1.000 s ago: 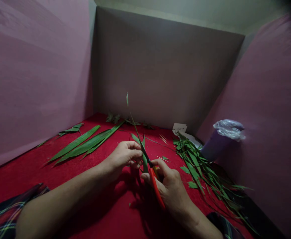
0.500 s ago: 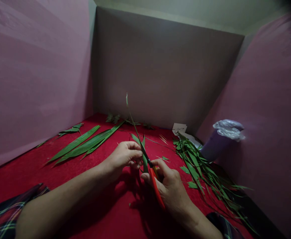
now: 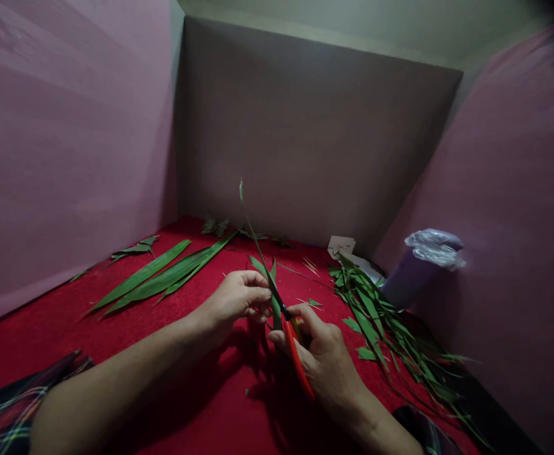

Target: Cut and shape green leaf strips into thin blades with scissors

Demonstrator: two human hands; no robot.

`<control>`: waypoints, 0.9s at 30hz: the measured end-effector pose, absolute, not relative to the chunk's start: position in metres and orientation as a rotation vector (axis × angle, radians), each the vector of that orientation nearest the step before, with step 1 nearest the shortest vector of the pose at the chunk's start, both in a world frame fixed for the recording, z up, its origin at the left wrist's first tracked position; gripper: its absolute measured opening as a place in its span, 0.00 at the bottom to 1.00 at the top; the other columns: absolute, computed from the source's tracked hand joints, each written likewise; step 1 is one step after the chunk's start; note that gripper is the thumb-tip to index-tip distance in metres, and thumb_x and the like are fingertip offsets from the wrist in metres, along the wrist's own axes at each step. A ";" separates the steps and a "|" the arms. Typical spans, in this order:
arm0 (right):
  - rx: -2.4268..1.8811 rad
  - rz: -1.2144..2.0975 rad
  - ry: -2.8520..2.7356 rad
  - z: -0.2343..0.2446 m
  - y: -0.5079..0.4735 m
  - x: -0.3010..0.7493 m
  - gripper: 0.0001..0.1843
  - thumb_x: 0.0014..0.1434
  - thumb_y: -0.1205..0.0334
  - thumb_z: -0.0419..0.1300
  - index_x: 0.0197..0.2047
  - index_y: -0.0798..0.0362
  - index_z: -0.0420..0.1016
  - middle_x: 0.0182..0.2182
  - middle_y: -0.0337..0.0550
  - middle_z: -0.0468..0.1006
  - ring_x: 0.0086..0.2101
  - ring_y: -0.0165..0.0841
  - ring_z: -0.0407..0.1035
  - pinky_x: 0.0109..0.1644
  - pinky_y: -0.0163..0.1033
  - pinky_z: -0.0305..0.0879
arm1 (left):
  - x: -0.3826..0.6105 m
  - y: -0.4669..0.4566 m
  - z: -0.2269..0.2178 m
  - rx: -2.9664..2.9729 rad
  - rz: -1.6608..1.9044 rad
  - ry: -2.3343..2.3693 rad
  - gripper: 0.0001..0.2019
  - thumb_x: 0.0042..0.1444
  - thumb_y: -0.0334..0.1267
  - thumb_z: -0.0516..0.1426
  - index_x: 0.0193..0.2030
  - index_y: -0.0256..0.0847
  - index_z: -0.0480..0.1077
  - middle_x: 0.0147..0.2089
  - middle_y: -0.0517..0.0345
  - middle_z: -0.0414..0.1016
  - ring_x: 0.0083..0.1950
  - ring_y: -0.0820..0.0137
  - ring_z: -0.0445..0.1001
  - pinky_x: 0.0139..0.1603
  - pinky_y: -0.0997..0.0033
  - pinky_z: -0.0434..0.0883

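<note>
My left hand (image 3: 243,296) is closed, pinching a green leaf piece (image 3: 275,306) between thumb and fingers above the red cloth. A thin stem (image 3: 254,234) with a pale tip rises from the same spot. My right hand (image 3: 321,354) grips a pair of scissors (image 3: 298,360) with red handles. The dark blades point up and left and lie against the leaf beside my left fingertips. How far apart the blades are, I cannot tell. The lower end of the leaf lies close to my right thumb.
Long green leaves (image 3: 163,278) lie at the left on the red cloth (image 3: 201,404). A heap of leaf strips (image 3: 390,328) is at the right, by a purple bin (image 3: 414,272) lined with clear plastic. Thin sticks (image 3: 311,265) and a white card (image 3: 342,245) sit farther back. Walls enclose three sides.
</note>
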State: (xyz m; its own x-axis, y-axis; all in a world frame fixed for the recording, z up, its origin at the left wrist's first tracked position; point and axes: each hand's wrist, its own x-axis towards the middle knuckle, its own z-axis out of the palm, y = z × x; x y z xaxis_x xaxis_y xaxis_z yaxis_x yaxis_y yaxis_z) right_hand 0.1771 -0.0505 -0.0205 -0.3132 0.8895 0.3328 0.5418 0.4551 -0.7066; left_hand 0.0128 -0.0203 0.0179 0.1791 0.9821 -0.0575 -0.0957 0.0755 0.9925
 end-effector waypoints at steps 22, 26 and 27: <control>-1.171 0.595 -1.991 -0.019 -0.051 0.177 0.11 0.58 0.53 0.55 0.37 0.53 0.66 0.18 0.31 0.64 0.19 0.26 0.53 0.22 0.30 0.49 | 0.012 -0.021 0.016 1.177 1.087 1.019 0.06 0.41 0.32 0.58 0.26 0.37 0.63 0.18 0.60 0.71 0.18 0.75 0.67 0.23 0.73 0.64; -1.177 0.605 -1.973 -0.017 -0.052 0.177 0.12 0.57 0.52 0.56 0.38 0.52 0.67 0.19 0.32 0.65 0.20 0.26 0.53 0.22 0.30 0.50 | 0.012 -0.021 0.017 1.184 1.087 1.005 0.06 0.42 0.33 0.58 0.25 0.37 0.64 0.18 0.60 0.70 0.18 0.76 0.66 0.23 0.73 0.64; -1.182 0.612 -1.962 -0.017 -0.052 0.177 0.13 0.56 0.52 0.57 0.38 0.52 0.67 0.19 0.32 0.65 0.20 0.26 0.53 0.23 0.30 0.50 | 0.011 -0.021 0.017 1.182 1.088 1.001 0.06 0.42 0.33 0.58 0.25 0.37 0.64 0.18 0.60 0.70 0.18 0.76 0.67 0.23 0.73 0.64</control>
